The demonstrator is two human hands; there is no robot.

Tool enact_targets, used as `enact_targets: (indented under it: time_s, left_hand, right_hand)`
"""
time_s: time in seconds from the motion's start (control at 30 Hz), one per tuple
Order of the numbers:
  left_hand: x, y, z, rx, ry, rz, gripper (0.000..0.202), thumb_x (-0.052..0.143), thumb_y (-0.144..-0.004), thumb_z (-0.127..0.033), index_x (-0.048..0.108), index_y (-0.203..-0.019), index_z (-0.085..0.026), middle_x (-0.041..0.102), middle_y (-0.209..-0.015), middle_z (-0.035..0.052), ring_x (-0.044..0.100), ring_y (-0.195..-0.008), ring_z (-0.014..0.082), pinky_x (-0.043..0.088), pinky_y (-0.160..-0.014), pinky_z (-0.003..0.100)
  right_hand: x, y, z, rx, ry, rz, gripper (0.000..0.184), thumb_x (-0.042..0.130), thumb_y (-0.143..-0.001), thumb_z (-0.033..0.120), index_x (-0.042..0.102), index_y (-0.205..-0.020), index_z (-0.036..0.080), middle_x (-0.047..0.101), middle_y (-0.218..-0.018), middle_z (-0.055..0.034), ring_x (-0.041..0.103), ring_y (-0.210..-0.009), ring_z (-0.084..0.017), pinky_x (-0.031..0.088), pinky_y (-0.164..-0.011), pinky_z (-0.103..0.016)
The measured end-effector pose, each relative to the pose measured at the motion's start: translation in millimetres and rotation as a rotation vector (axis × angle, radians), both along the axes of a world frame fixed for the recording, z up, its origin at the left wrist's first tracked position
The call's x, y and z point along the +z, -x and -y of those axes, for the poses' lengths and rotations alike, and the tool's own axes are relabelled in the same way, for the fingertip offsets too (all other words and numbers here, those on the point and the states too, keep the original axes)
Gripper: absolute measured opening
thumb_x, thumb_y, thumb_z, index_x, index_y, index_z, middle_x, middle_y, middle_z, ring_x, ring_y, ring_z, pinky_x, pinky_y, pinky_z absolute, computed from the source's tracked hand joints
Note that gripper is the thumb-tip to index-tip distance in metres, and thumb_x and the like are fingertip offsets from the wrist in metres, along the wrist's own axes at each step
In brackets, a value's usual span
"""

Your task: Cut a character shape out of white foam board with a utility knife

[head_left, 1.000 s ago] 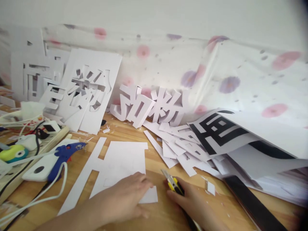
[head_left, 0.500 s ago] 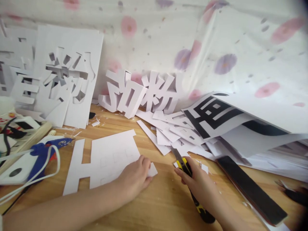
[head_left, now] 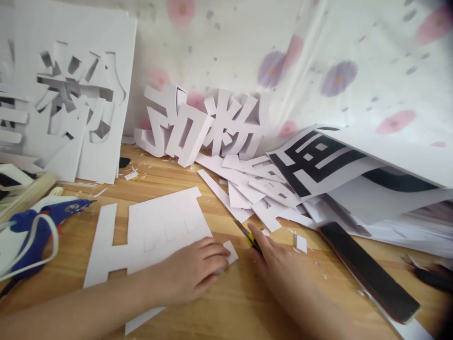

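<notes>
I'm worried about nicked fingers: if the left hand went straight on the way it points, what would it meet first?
Probably the yellow-and-black cutter in the right hand, beyond the small white piece at the left hand's fingertips, though depth is hard to judge.

Reads 粉 on the raised white character before the flowered sheeting. Seems to repeat 粉 as cut-outs in the leaning white board at left, though partly overlaid. Shows 1 neighbouring raised sign just left of that 粉, angled too far to read surely. Bears bold black strokes on the curled printed paper, too bent to make out.
</notes>
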State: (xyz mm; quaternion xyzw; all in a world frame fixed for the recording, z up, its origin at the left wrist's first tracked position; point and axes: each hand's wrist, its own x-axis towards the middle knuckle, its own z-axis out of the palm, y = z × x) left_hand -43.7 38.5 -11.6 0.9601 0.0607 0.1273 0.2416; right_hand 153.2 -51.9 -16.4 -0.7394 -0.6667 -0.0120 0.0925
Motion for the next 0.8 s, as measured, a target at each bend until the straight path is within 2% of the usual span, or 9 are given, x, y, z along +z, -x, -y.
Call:
enact_targets:
  time_s: [0.13,0.2,0.27,0.33,0.4,0.5,0.63,0.8]
  left_hand:
    - [-13.5,-15,8,0.255,0.057,0.077,0.028,0.039,-0.081,-0.002,0.055,-0.103,-0.013,0.057,-0.110,0.0095,0.050,-0.106,0.0182,0.041,-0.096,0.034]
    - [-15.7,-19,10,0.300,0.056,0.084,0.031,0.040,-0.081,-0.003,0.053,-0.107,-0.013,0.055,-0.113,0.0091,0.048,-0.109,0.0178,0.040,-0.098,0.034]
    - [-15.4,-18,10,0.303,0.017,0.058,0.034,0.042,-0.081,-0.005,0.051,-0.112,-0.013,0.053,-0.120,0.0095,0.046,-0.114,0.0180,0.039,-0.100,0.034]
    - [-14.4,-15,7,0.311,-0.062,0.007,0.039,0.045,-0.082,-0.009,0.047,-0.121,-0.012,0.048,-0.129,0.0105,0.041,-0.121,0.0200,0.037,-0.103,0.037]
    - [-14.3,-13,4,0.302,-0.152,-0.051,0.044,0.046,-0.083,-0.014,0.042,-0.128,-0.011,0.044,-0.134,0.0102,0.038,-0.125,0.0214,0.036,-0.103,0.039]
    - [-15.7,-14,2,0.284,-0.287,-0.092,0.042,0.043,-0.086,-0.016,0.044,-0.127,-0.008,0.048,-0.131,0.0107,0.042,-0.123,0.0228,0.040,-0.101,0.038]
    - [-17.1,-20,2,0.244,-0.483,-0.070,0.038,0.039,-0.087,-0.016,0.052,-0.119,-0.001,0.056,-0.123,0.0143,0.049,-0.116,0.0257,0.043,-0.097,0.036]
    - [-18.6,-19,1,0.260,-0.518,-0.058,0.038,0.035,-0.091,-0.022,0.053,-0.121,-0.006,0.058,-0.122,0.0097,0.051,-0.114,0.0218,0.042,-0.097,0.031]
  right_hand:
    - [0.6,1,-4,0.057,-0.047,-0.022,0.041,0.039,-0.085,0.015,0.047,-0.125,0.016,0.066,-0.098,-0.0104,0.065,-0.063,-0.019,0.047,-0.053,-0.028]
    - [-2.5,1,-4,0.094,-0.091,-0.012,0.041,0.038,-0.086,0.014,0.044,-0.127,0.014,0.064,-0.103,-0.0118,0.064,-0.063,-0.018,0.047,-0.052,-0.028]
    - [-5.2,0,-4,0.133,-0.116,-0.013,0.042,0.040,-0.085,0.013,0.043,-0.127,0.013,0.064,-0.102,-0.0118,0.064,-0.069,-0.019,0.049,-0.057,-0.029]
    - [-4.2,-1,-6,0.146,-0.081,-0.027,0.035,0.045,-0.082,0.013,0.050,-0.117,0.013,0.066,-0.093,-0.0101,0.064,-0.075,-0.020,0.049,-0.063,-0.030]
    - [1.6,-2,-9,0.097,0.009,-0.030,0.019,0.050,-0.081,0.013,0.058,-0.098,0.014,0.066,-0.085,-0.0082,0.064,-0.074,-0.020,0.048,-0.062,-0.030]
    - [16.1,-1,-15,0.030,0.177,0.005,0.006,0.051,-0.082,0.017,0.057,-0.081,0.017,0.065,-0.080,-0.0067,0.063,-0.069,-0.020,0.044,-0.057,-0.029]
    - [30.7,5,-28,0.080,0.289,0.065,0.009,0.047,-0.085,0.019,0.055,-0.082,0.018,0.064,-0.074,-0.0048,0.062,-0.067,-0.020,0.040,-0.055,-0.029]
    - [31.5,9,-39,0.156,0.328,0.124,0.012,0.043,-0.088,0.018,0.055,-0.084,0.019,0.063,-0.076,-0.0035,0.061,-0.064,-0.020,0.036,-0.052,-0.029]
